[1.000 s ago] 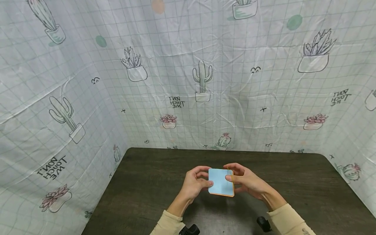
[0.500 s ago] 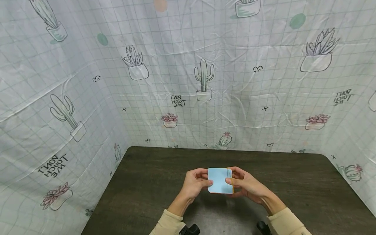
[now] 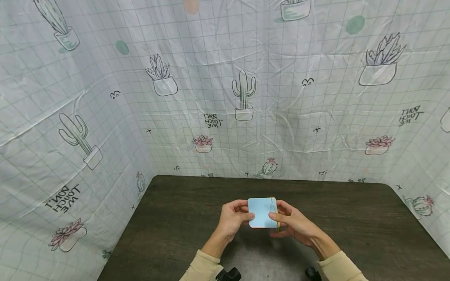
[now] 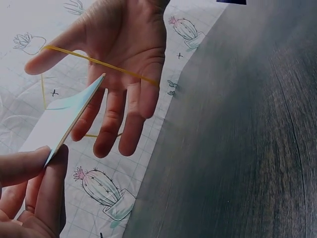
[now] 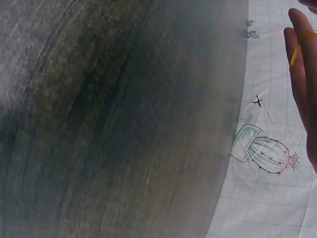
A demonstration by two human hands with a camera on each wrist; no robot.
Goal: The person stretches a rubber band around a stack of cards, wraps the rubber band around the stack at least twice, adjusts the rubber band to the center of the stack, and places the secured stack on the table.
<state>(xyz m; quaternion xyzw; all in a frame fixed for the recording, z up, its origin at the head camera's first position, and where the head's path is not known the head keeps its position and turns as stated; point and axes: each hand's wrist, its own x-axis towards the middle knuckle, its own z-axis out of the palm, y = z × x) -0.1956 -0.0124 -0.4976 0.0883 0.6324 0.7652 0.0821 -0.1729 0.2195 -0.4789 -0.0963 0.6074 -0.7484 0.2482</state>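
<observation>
My left hand pinches the left edge of a thin stack of square paper, light blue on top with rounded corners. In the left wrist view, a yellow rubber band is stretched around the spread thumb and fingers of my right hand. The far end of the paper stack reaches between that thumb and the fingers, inside the loop. The right thumb looks apart from the paper there, though from the head view it overlaps its right side. Only some right fingers show in the right wrist view.
Both hands are above a dark wooden table. A white grid-patterned cloth with cactus drawings hangs behind it and along both sides. Black devices sit at the two wrists.
The paper stack has shifted slightly up and left in the head view, and its orange lower edge shows less. The right fingers have moved down a little, with the band near the stack's right side.
</observation>
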